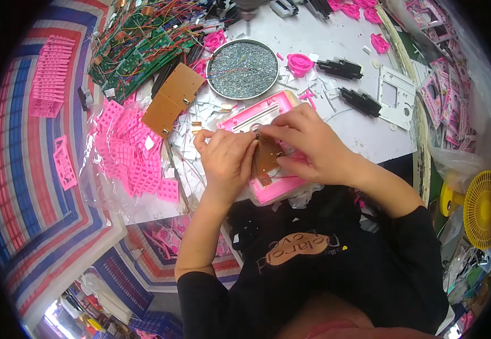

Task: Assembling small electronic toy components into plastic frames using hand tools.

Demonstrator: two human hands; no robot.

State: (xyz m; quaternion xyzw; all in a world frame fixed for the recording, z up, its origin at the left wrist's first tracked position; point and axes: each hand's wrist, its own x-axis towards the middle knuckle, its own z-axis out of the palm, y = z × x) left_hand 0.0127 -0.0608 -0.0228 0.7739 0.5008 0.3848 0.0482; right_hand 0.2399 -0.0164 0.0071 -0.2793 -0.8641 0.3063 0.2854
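- Across the left of the frame, a striped sheet (36, 192) spreads beside the bench, perhaps to catch stray parts.
- Upper middle: a white table (369, 144), supplies ringed about the work, presumably to keep everything within reach.
- Lower middle: the worker's black shirt (341, 282), with lettering around a tan patch, upside down from where I stand.
- Upper left: green boards (138, 62), heaped with wires, likely pushed back for elbow room.
- Right edge: pink-and-white packets (448, 96), printed, too small to make out.
- Centre: a pink shell (276, 191), lying flat, probably as a bed for the brown board (267, 159).
- Right hand (310, 138): thumb and forefinger apart over the board's right side, seemingly steadying it; whether they grip, I can't tell.
- Left hand (224, 155): thumb and forefinger nearly together at the board's upper left; I can't tell what they clamp, if anything.
- Above centre: a round bowl (242, 98) of screws, handy to both hands.
- Smallest, the board: over the shell, between the hands, no writing I can read.
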